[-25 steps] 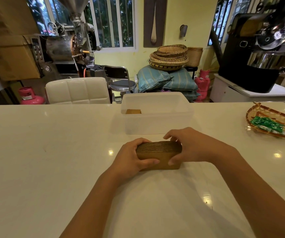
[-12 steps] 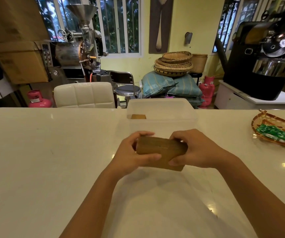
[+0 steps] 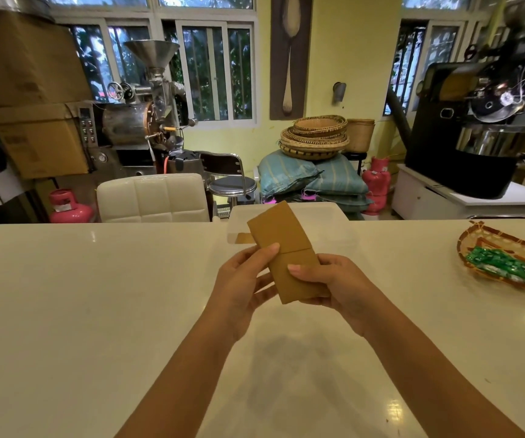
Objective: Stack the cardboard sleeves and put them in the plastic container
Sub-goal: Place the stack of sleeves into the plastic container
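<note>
White, glossy table point(image 3: 96, 311), smooth and reflective, spans the view. At its far edge stands the translucent plastic container point(image 3: 333, 229), rectangular, with one brown sleeve point(image 3: 243, 238) lying inside. Above the table, in front of the container, I hold the stack of cardboard sleeves point(image 3: 286, 248): flat, matte brown, tilted. My left hand point(image 3: 242, 286) pinches its left edge, thumb on top; my right hand point(image 3: 333, 286) clasps its lower end. No legible writing.

The plastic container point(image 3: 343, 238) sits mid-desk point(image 3: 96, 311), a sleeve point(image 3: 243, 238) inside it; a basket point(image 3: 476, 235) lies far right, a chair point(image 3: 153, 197) behind.
</note>
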